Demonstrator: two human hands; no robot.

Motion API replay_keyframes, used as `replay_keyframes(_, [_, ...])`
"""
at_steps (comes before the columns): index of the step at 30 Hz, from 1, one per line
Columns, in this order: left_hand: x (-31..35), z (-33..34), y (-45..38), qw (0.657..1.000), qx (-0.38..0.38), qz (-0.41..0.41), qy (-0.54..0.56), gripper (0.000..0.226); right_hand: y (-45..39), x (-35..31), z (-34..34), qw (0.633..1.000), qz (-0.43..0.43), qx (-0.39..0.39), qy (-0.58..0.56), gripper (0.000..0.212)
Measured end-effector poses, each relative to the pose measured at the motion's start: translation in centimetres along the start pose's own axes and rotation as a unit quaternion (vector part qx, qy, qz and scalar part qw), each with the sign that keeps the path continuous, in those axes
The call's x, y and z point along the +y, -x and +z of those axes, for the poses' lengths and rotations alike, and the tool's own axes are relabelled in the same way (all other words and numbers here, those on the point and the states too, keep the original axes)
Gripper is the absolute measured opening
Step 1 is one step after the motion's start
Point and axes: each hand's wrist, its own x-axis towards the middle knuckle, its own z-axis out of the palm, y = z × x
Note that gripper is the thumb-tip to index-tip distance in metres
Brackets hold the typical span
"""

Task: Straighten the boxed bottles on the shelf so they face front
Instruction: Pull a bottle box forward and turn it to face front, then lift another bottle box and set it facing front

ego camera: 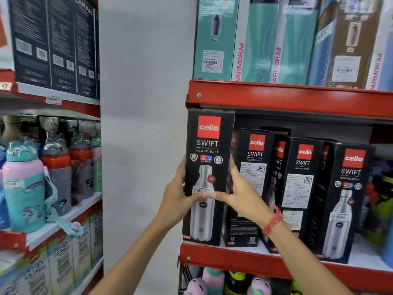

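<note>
A tall black Cello Swift bottle box point(209, 145) stands at the left end of the red shelf point(244, 259), its front with the bottle picture facing me. My left hand point(177, 199) grips its left edge and my right hand point(240, 188) grips its right side, both thumbs pressed on the front near the price sticker. To its right stand more black Cello boxes: one point(254, 167) and another point(299, 177) are turned with their text panels outward, while the rightmost box point(348, 199) shows its bottle picture.
Teal and blue Varmora boxes point(261, 39) fill the shelf above. A white pillar point(144, 124) stands left of the shelf. Further left, kids' bottles point(25, 184) and dark boxes point(53, 43) sit on another rack. Small colourful bottles point(212, 282) sit below.
</note>
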Motion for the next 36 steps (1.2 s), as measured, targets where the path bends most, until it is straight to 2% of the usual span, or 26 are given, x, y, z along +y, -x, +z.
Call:
replay_keyframes(5, [-2.5, 1.2, -1.0, 1.0, 0.001, -0.029, -0.012, 0.1, -1.2, 2.1, 2.3, 0.998, 0.023, 0.061, 0.024, 0.111])
replay_keyframes(11, [-4.2, 2.4, -1.3, 0.999, 0.011, -0.041, -0.021, 0.104, -1.3, 3.0, 3.9, 0.967, 0.066, 0.16, 0.185, 0.102])
replay_keyframes(13, [-4.5, 2.5, -1.3, 0.998, 0.008, -0.049, -0.025, 0.102, -1.1, 2.9, 3.7, 0.952, 0.047, 0.19, 0.235, 0.087])
replay_keyframes(16, [-4.7, 2.8, -0.9, 0.997, 0.017, -0.066, -0.036, 0.097, -0.2, 3.1, 3.1, 0.919, -0.012, 0.323, 0.227, 0.056])
replay_keyframes(17, [-4.7, 3.0, -0.8, 0.997, 0.02, -0.071, -0.038, 0.096, 0.0, 3.5, 2.9, 0.902, -0.002, 0.364, 0.231, 0.057])
replay_keyframes(19, [-4.5, 3.3, -0.5, 0.996, 0.029, -0.078, -0.04, 0.093, 0.1, 4.1, 2.5, 0.874, 0.076, 0.404, 0.257, 0.077])
replay_keyframes(21, [-3.9, 3.7, -0.4, 0.994, 0.047, -0.08, -0.055, 0.09, 0.5, 4.1, 2.1, 0.879, 0.171, 0.374, 0.24, 0.101])
replay_keyframes(23, [-3.1, 4.1, 0.1, 0.992, 0.076, -0.068, -0.079, 0.087, 0.7, 3.9, 1.8, 0.908, 0.212, 0.31, 0.185, 0.112])
replay_keyframes(27, [-1.0, 5.0, 0.9, 0.98, 0.127, -0.013, -0.151, 0.087, 1.4, 3.8, 0.0, 0.933, 0.165, 0.293, 0.126, 0.115])
replay_keyframes(30, [0.6, 5.6, 0.7, 0.979, 0.147, 0.029, -0.138, 0.076, 2.6, 4.0, -1.8, 0.945, 0.135, 0.274, 0.118, 0.119])
replay_keyframes(33, [2.6, 6.5, 0.4, 0.99, 0.115, 0.006, -0.081, 0.068, 3.8, 3.3, -4.2, 0.949, 0.1, 0.275, 0.119, 0.12])
replay_keyframes(36, [4.4, 7.4, 0.3, 0.997, 0.05, -0.031, -0.044, 0.08, 5.1, 2.3, -6.7, 0.964, 0.101, 0.227, 0.093, 0.118])
